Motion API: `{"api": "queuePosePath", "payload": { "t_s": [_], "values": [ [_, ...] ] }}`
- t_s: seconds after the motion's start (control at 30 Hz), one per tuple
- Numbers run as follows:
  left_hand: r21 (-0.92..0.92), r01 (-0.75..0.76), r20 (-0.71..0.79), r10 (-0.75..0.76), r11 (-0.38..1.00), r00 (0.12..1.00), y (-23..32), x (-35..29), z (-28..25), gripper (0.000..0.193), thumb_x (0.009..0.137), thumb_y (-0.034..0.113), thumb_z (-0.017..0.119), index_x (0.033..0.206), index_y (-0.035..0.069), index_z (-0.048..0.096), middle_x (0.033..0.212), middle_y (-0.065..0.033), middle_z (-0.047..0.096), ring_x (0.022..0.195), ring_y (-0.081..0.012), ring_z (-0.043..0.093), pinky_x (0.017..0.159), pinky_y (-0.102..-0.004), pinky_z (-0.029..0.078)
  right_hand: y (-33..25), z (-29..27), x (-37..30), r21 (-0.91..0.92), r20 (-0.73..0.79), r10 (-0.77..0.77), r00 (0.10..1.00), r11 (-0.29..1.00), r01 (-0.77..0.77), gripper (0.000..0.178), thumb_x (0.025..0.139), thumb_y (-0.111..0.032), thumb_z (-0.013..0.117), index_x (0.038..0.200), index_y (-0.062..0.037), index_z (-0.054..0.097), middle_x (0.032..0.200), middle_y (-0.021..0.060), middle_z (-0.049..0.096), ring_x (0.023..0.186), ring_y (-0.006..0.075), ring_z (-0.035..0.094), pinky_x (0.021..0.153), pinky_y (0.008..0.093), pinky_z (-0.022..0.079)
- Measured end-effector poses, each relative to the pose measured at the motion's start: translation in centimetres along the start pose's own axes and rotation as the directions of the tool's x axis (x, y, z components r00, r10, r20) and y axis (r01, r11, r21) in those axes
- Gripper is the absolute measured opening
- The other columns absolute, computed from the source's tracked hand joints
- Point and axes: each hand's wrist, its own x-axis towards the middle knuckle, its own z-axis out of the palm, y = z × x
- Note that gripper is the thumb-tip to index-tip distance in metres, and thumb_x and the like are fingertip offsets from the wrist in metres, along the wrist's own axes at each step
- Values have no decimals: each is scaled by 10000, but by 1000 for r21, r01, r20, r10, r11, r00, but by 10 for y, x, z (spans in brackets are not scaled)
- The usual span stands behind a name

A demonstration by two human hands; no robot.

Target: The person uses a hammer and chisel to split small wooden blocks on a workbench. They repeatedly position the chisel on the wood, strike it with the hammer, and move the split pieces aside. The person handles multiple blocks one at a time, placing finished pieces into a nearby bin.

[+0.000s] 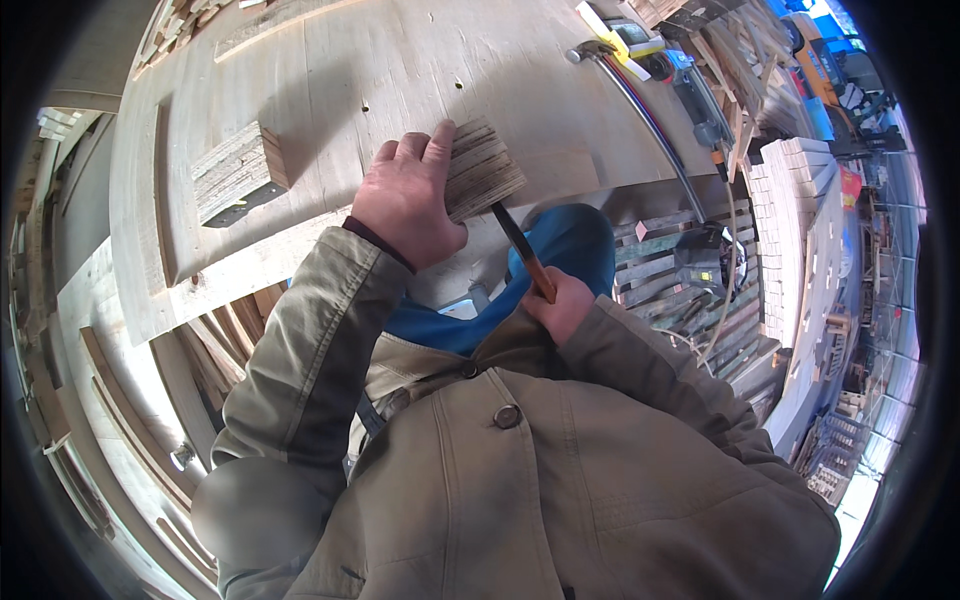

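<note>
Left grip: I see the left hand [408, 200] pressed down on a stack of plywood pieces [482, 168], fingers curled over its top edge and closed on it; the stack sits at the near edge of the plywood workbench [330, 80]
Right grip: the right hand [562, 305] is wrapped shut round the wooden handle of a chisel-like tool [522, 250]; the hand is low, close to the coat [520, 480]
Tool axis: from my view the tool runs up and to the left from the right hand; its dark end meets the underside or near face of the stack, just right of the left hand; I cannot tell whether it has bitten in
Relation: the stack lies above and left of the tool grip, in line with the long axis; the left hand is on it, the right hand is apart from it
Nearby: a second plywood block [238, 172] stands well to the left on the bench; a hammer [640, 100] lies at the far right beside a power tool [700, 95]
Beyond: stacks of pale wood pieces [800, 230] stand to the right, past the bench edge
</note>
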Motion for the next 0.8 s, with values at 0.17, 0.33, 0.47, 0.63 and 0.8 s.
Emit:
{"api": "queuePosePath", "payload": {
  "t_s": [0.17,0.33,0.47,0.63,0.8],
  "values": [
    [14,30,1,-30,999,1000,1,0,3,1090,647,198,852,1615,3,390,1378,-276,591,1280,-484,574,1151,-524,489,-4,2,-3,-1,24,32,999,999,-32,188,926,-156,748,1018,-31,641,896,131,674,835,259,648,823,386,526],
    [-6,21,-16,-21,1000,1000,-2,0,7,1087,646,195,849,1610,-8,391,1348,-281,594,1243,-479,581,1148,-528,476,-8,11,-7,30,15,42,999,999,-42,168,918,-135,741,1016,-47,637,889,104,649,837,237,632,815,380,519],
    [-10,32,-22,-32,999,999,-2,0,9,1066,648,192,841,1596,-23,404,1333,-283,599,1232,-472,584,1136,-537,478,-12,17,-11,54,-11,64,998,997,-64,162,920,-131,736,1013,-51,630,884,93,640,832,222,625,813,376,517],
    [-22,17,-55,-18,1000,998,-2,-2,10,1049,651,192,838,1582,-34,412,1326,-282,602,1221,-473,587,1132,-533,482,-14,26,-13,80,-21,87,996,993,-85,153,928,-118,727,1019,-53,622,882,84,632,838,203,619,810,374,513],
    [-18,27,-35,-27,999,999,0,0,9,1053,652,196,844,1583,-32,407,1319,-280,606,1220,-475,586,1129,-532,483,-16,41,-14,166,-44,113,993,981,-104,129,941,-106,719,1008,-63,617,881,63,625,847,176,608,803,359,507]
  ]
}}
